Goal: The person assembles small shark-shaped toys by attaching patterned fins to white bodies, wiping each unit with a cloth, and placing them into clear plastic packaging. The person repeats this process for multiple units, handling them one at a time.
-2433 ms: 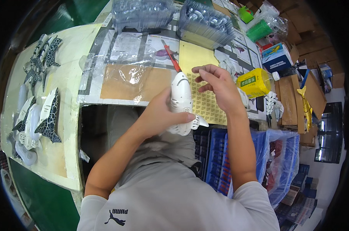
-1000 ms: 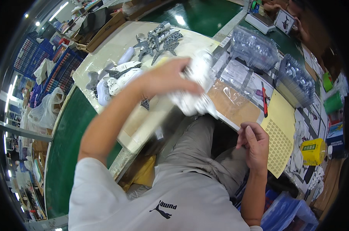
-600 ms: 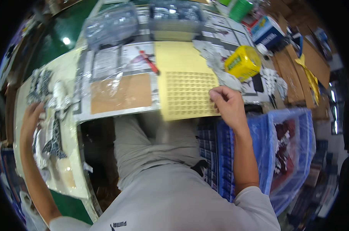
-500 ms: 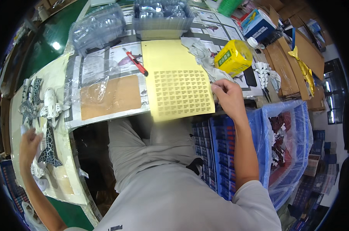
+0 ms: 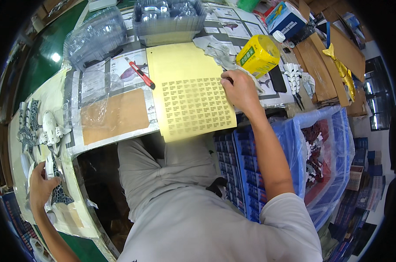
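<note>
Bent left hand [image 5: 41,188] over black-patterned piece [image 5: 61,196] at eight o'clock, right hand [image 5: 240,90] onto yellow sheet [image 5: 189,94] near one; couldn't tell whether grasping either. Hemmed by white toy [image 5: 51,127] at left hand's twelve, yellow bottle [image 5: 260,54] at right's one.

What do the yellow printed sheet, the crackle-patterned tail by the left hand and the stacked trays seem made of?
Yellow printed sheet: probably paper, matte, being thin with little glare.
Crackle-patterned tail: likely hard plastic, given its crisp outline; finish unclear at this size.
Stacked trays: apparently thin clear plastic, glossy, being see-through with bright reflections.
</note>
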Tool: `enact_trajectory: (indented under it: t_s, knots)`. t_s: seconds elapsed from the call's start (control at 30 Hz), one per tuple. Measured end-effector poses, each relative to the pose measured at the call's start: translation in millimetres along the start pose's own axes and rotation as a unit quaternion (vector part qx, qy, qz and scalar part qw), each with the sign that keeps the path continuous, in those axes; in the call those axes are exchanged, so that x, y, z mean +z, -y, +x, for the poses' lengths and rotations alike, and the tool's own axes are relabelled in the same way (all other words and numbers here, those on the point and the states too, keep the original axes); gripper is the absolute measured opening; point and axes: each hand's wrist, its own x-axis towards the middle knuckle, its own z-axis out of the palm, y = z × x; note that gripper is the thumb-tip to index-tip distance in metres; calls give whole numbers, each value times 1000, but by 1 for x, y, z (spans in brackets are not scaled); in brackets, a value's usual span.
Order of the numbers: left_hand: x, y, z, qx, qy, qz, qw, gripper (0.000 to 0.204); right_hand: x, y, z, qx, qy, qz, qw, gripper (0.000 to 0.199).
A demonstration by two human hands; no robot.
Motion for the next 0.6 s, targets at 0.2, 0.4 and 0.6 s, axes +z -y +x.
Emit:
enact_trajectory:
  t_s: [0.2, 0.4, 0.6]
  knots:
    - [2, 7, -20, -21, 17, -63, 998, 60, 4, 4, 0, 13, 1, 25, 1000, 18]
    - [8, 91, -30, 33, -112, -329, 937, 72, 6, 4, -3, 1, -32, -9, 999, 17]
    - [22, 74, -48, 104, -54, -607, 786, 75, 7, 5, -6, 16, -4, 20, 1000, 18]
